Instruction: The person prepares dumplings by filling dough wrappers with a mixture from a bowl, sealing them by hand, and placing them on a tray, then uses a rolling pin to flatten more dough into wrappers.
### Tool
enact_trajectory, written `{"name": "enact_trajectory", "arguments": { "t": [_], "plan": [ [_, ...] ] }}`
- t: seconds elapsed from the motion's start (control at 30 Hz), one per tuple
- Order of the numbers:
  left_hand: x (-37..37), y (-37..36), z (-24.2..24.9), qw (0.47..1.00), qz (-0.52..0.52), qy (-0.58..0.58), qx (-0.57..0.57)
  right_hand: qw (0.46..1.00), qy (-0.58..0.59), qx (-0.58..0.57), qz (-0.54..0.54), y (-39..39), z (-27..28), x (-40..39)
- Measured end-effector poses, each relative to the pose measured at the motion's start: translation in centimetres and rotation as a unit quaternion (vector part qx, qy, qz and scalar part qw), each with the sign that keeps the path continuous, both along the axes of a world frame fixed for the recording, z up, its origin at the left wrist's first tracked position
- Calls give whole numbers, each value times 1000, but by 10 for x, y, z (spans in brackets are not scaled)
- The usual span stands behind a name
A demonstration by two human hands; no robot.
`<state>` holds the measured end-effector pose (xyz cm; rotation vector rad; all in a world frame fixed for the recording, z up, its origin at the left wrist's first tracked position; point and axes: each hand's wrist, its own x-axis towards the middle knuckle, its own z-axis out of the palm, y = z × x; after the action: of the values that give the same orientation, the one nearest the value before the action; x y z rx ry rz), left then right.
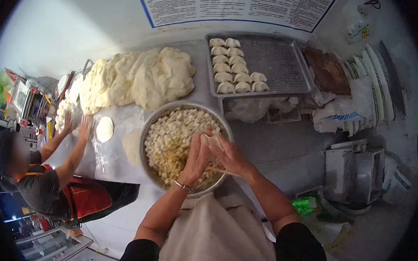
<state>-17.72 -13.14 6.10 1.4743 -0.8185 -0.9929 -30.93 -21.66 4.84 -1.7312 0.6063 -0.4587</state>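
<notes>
My left hand (196, 159) and my right hand (232, 156) come together above a large metal bowl (146, 166). Both are closed on a pale dumpling (211, 141), pressing it between the fingers; only its upper part shows. The bowl holds diced whitish filling (178, 133) with a yellowish patch near my left hand. A thin wooden stick (223, 171) lies across the bowl's near right side, partly hidden beneath my hands. Left of the bowl, a flat dough wrapper (132, 146) rests on the table.
A perforated metal tray (288, 64) with rows of folded dumplings (229, 65) stands behind the bowl. Big dough mounds (164, 76) lie at the back left, near a round wrapper (105, 129). A co-worker (41, 178) reaches over the table's left end. A metal machine (353, 171) stands right.
</notes>
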Motion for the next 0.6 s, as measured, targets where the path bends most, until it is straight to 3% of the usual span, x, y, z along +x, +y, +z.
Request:
{"name": "enact_trajectory", "arguments": {
  "t": [0.03, 0.13, 0.23, 0.3, 0.37, 0.43, 0.53, 0.6],
  "plan": [
    [0, -16, -6, 1000, 14, 24, 6, 991, -36, 132, 15, -15, -10, -4],
    [-3, -44, -11, 997, -6, -78, -14, 959, -5, 282, 0, -65, -41, -23],
    [-7, -50, 3, 998, 38, -37, -28, 959, -74, 274, -19, -161, -47, -37],
    [-1, -39, 10, 996, 74, -56, -8, 993, -23, 58, -96, -237, -50, -40],
    [6, -24, -7, 987, 157, -30, -19, 984, -24, 71, -160, -306, -64, -34],
    [12, -6, -11, 974, 220, -41, 26, 982, 16, -18, -188, -367, -103, -28],
    [18, 22, -14, 945, 319, -32, 66, 969, 115, -116, -187, -408, -136, -11],
    [23, 40, -20, 921, 383, -17, 68, 971, 151, -93, -158, -421, -152, -3]
  ]
}}
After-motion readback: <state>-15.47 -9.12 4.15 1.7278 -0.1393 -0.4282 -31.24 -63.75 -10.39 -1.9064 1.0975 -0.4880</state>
